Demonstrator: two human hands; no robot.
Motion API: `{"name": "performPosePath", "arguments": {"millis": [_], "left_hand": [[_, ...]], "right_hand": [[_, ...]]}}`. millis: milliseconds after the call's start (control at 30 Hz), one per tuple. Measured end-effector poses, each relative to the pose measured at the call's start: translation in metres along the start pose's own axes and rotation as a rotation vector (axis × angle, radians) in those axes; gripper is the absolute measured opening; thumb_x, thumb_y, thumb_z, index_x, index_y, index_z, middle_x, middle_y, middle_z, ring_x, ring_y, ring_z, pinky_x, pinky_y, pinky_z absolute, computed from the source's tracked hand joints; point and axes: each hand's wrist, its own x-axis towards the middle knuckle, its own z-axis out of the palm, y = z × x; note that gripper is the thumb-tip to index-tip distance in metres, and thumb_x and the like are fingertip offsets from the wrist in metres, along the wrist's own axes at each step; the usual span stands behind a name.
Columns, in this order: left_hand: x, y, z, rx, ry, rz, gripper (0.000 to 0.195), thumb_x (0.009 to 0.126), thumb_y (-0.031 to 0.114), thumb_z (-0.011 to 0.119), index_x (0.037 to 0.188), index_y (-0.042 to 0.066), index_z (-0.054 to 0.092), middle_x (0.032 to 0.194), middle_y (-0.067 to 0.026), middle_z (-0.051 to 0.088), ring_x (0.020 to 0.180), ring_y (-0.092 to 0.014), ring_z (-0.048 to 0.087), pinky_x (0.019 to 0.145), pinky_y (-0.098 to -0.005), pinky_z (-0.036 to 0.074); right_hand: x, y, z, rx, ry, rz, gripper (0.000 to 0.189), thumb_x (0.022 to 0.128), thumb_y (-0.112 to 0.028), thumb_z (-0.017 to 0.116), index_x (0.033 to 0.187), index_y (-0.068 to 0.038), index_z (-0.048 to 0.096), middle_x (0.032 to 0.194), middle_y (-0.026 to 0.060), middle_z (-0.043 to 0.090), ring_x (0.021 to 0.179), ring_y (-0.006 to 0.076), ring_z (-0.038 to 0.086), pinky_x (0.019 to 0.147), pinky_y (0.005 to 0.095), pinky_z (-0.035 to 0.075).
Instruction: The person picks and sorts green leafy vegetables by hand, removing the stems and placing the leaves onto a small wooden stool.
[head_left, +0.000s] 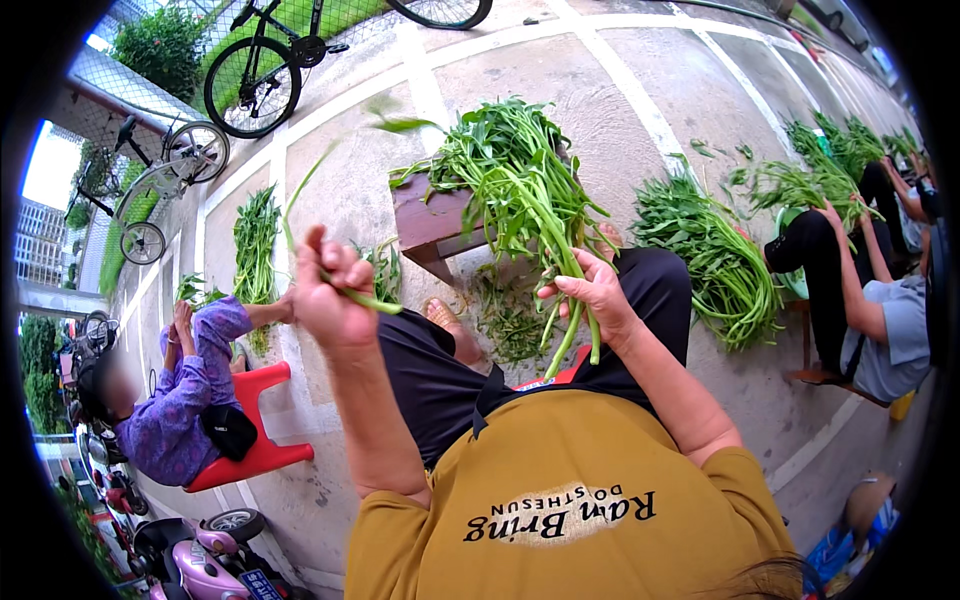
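Note:
My left hand (341, 292) is raised at centre left, its fingers closed on a single green stem (373, 304) of a leafy vegetable whose leafy end swings up, blurred. Several thick stems (564, 341) lie in my right hand (596, 292), above my lap, and their upper parts run up toward a heap of leafy greens (517, 154). That heap, which looks like water spinach, rests on a small dark red wooden stool (431, 217) between and beyond my feet.
Leaf scraps (510, 322) litter the ground below the stool. Bundles of greens lie left (256, 247) and right (705, 262). A person on a red plastic stool (259, 427) sits left; people handle greens at right. Bicycles (255, 86) stand by a fence, a pink scooter (202, 562) lower left.

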Motion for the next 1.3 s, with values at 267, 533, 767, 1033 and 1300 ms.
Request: {"name": "performPosePath", "arguments": {"millis": [267, 533, 767, 1033, 1300], "left_hand": [[-0.064, -0.127, 0.006, 0.769, -0.296, -0.338, 0.01, 0.089, 0.012, 0.056, 0.088, 0.003, 0.059, 0.066, 0.0017, 0.056, 0.051, -0.001, 0.045, 0.044, -0.0154, 0.035], [-0.062, -0.159, -0.004, 1.282, -0.376, -0.023, 0.021, 0.079, 0.009, 0.065, 0.098, 0.001, 0.06, 0.075, -0.0024, 0.059, 0.067, -0.007, 0.053, 0.061, -0.0235, 0.046], [-0.061, -0.166, -0.014, 1.05, -0.326, -0.168, 0.029, 0.08, 0.02, 0.069, 0.099, 0.0, 0.06, 0.081, -0.0009, 0.061, 0.07, -0.006, 0.052, 0.065, -0.0232, 0.046], [-0.049, -0.17, -0.024, 1.168, -0.244, -0.249, 0.029, 0.075, 0.019, 0.064, 0.096, 0.0, 0.061, 0.081, -0.0082, 0.064, 0.072, -0.014, 0.059, 0.066, -0.0288, 0.047], [-0.042, -0.146, -0.027, 0.614, -0.183, -0.636, 0.03, 0.07, 0.007, 0.05, 0.098, 0.003, 0.059, 0.077, -0.0026, 0.058, 0.058, -0.009, 0.051, 0.051, -0.0216, 0.042]], "right_hand": [[0.004, 0.001, 0.006, -0.046, 0.021, -0.051, 0.045, 0.083, -0.005, 0.059, 0.124, 0.001, 0.042, 0.101, 0.0075, 0.058, 0.084, 0.0139, 0.062, 0.062, 0.0208, 0.052], [0.008, 0.015, 0.004, 0.0, -0.005, -0.064, 0.044, 0.087, -0.009, 0.055, 0.127, 0.002, 0.039, 0.11, 0.0071, 0.055, 0.097, 0.013, 0.055, 0.087, 0.0277, 0.045], [0.006, 0.019, 0.008, 0.003, -0.052, -0.085, 0.045, 0.092, -0.018, 0.047, 0.13, 0.004, 0.036, 0.117, 0.0082, 0.052, 0.105, 0.013, 0.051, 0.093, 0.0265, 0.04], [0.003, 0.023, 0.013, -0.114, -0.119, -0.038, 0.054, 0.094, -0.025, 0.045, 0.137, 0.001, 0.028, 0.126, 0.0075, 0.046, 0.113, 0.0125, 0.046, 0.095, 0.0261, 0.037], [0.002, 0.025, 0.009, -0.14, -0.046, -0.005, 0.045, 0.09, -0.012, 0.05, 0.132, 0.0, 0.038, 0.119, 0.0068, 0.054, 0.098, 0.0095, 0.055, 0.078, 0.0238, 0.048]]}}
